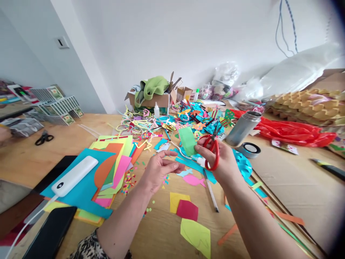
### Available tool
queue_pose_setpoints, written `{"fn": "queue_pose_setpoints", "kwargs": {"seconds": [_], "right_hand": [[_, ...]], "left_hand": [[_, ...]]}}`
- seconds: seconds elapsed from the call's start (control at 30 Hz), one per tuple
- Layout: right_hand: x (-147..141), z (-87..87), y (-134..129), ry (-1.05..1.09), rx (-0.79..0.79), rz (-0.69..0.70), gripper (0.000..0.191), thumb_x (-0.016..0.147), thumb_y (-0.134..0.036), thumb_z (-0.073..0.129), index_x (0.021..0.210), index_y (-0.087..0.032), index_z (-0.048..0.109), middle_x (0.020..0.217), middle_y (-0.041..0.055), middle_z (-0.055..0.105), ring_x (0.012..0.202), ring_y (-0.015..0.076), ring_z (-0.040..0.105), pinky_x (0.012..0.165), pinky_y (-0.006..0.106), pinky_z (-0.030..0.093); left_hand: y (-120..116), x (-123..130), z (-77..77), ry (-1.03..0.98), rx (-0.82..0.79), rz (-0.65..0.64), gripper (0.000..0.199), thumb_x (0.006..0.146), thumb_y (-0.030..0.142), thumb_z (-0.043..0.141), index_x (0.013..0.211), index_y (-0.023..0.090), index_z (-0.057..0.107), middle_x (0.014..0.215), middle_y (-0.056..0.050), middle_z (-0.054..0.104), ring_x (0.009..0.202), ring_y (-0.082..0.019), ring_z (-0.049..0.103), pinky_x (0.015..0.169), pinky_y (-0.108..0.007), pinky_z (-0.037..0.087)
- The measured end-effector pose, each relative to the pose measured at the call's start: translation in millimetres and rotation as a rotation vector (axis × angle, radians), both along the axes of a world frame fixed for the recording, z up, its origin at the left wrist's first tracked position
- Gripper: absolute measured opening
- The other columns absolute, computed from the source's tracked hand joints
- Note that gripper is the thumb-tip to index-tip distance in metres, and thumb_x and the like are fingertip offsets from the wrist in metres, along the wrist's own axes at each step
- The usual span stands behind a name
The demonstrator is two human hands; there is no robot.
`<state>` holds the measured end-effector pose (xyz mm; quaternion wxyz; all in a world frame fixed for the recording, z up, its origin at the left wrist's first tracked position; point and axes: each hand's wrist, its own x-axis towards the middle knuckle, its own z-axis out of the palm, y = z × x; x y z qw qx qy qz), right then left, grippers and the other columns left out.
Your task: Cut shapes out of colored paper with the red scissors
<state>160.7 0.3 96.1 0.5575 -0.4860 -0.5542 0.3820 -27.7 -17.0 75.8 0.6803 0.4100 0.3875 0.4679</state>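
Observation:
In my right hand point(225, 163) are red-handled scissors point(212, 162), their dark blades pointing up and away. The thumb and fingers of that hand also pinch a light green piece of paper point(187, 139). My left hand point(161, 169) hovers over the table with its fingers stretched and nothing seen in them. Below the hands lie a pink paper fish point(193, 180), a pale blue paper fish point(185, 172) and a pen point(211, 190). Nearer to me rest a yellow paper piece point(175, 202), a dark red one point(188, 210) and a yellow-green one point(198, 233) with drawn lines.
Coloured paper sheets point(118, 144) lie stacked at left under a white power bank point(75, 176), beside a black phone point(51, 233). Paper cut-outs point(199, 113) pile up behind. A metal bottle point(244, 127) and tape roll point(250, 149) stand right. Black scissors point(44, 137) lie far left.

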Motion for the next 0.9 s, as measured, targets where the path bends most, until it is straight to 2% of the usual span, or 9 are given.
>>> {"fn": "queue_pose_setpoints", "kwargs": {"seconds": [0.13, 0.27, 0.53, 0.67, 0.73, 0.77, 0.83, 0.9], "right_hand": [[-1.7, -1.5, 0.4, 0.051, -0.011, 0.024, 0.028, 0.069, -0.036, 0.078, 0.085, -0.019, 0.062, 0.074, 0.0003, 0.061, 0.067, 0.0158, 0.055, 0.062, 0.027, 0.045], [-3.7, -2.3, 0.6, 0.075, -0.003, 0.039, 0.032, 0.066, -0.037, 0.081, 0.084, -0.019, 0.063, 0.073, -0.0004, 0.06, 0.066, 0.0146, 0.054, 0.06, 0.026, 0.044], [-4.6, 0.7, -1.8, 0.086, -0.023, 0.038, 0.032, 0.067, -0.037, 0.082, 0.084, -0.018, 0.063, 0.072, -0.0014, 0.06, 0.065, 0.0137, 0.054, 0.061, 0.025, 0.044], [-6.2, 0.0, -3.1, 0.102, -0.048, 0.064, 0.032, 0.065, -0.034, 0.083, 0.084, -0.018, 0.063, 0.071, -0.0024, 0.059, 0.063, 0.0124, 0.052, 0.06, 0.024, 0.043], [-8.6, -0.5, -4.2, 0.115, -0.065, 0.082, 0.033, 0.064, -0.034, 0.084, 0.084, -0.018, 0.062, 0.07, -0.0029, 0.058, 0.061, 0.0117, 0.051, 0.059, 0.024, 0.042], [-10.3, -0.7, -5.1, 0.124, -0.075, 0.092, 0.034, 0.063, -0.034, 0.084, 0.083, -0.017, 0.062, 0.069, -0.003, 0.057, 0.061, 0.0115, 0.051, 0.058, 0.023, 0.041], [-14.9, -1.2, -7.0, 0.136, -0.095, 0.112, 0.036, 0.062, -0.034, 0.084, 0.083, -0.017, 0.061, 0.068, -0.0029, 0.057, 0.061, 0.0116, 0.05, 0.057, 0.023, 0.041], [-20.2, -2.1, -8.8, 0.124, -0.122, 0.144, 0.037, 0.061, -0.035, 0.084, 0.082, -0.017, 0.06, 0.067, -0.0029, 0.056, 0.06, 0.0114, 0.049, 0.056, 0.023, 0.04]], "left_hand": [[-0.3, 0.1, 1.1, 0.017, 0.017, -0.036, 0.046, 0.062, 0.025, 0.084, 0.101, 0.013, 0.062, 0.079, -0.011, 0.077, 0.071, -0.021, 0.072, 0.074, -0.032, 0.053], [-0.8, -0.6, 2.2, 0.039, 0.046, -0.037, 0.039, 0.067, 0.028, 0.078, 0.099, 0.013, 0.062, 0.068, -0.008, 0.075, 0.062, -0.018, 0.068, 0.063, -0.029, 0.05], [-3.6, 1.7, 1.4, 0.087, 0.121, 0.012, 0.026, 0.07, 0.023, 0.067, 0.093, 0.02, 0.055, 0.044, 0.008, 0.053, 0.042, -0.008, 0.044, 0.048, -0.021, 0.034], [-3.0, 3.2, -0.2, 0.098, 0.103, -0.014, 0.028, 0.072, 0.035, 0.073, 0.09, 0.02, 0.057, 0.037, 0.012, 0.04, 0.034, -0.007, 0.031, 0.043, -0.021, 0.027], [-1.8, 3.8, 0.0, 0.096, 0.087, 0.021, 0.034, 0.072, 0.047, 0.075, 0.084, 0.018, 0.06, 0.037, 0.01, 0.042, 0.035, -0.007, 0.034, 0.044, -0.022, 0.03], [-1.1, 4.1, 0.2, 0.079, 0.085, 0.048, 0.038, 0.07, 0.052, 0.075, 0.08, 0.017, 0.061, 0.042, 0.007, 0.048, 0.039, -0.008, 0.041, 0.047, -0.023, 0.034], [0.2, 4.8, 0.1, 0.032, 0.087, 0.089, 0.043, 0.066, 0.055, 0.078, 0.074, 0.015, 0.064, 0.06, -0.002, 0.062, 0.057, -0.012, 0.056, 0.058, -0.025, 0.043], [1.3, 5.6, -1.0, -0.002, 0.081, 0.096, 0.041, 0.064, 0.051, 0.081, 0.075, 0.014, 0.068, 0.076, -0.006, 0.068, 0.074, -0.016, 0.061, 0.07, -0.028, 0.047]]}}
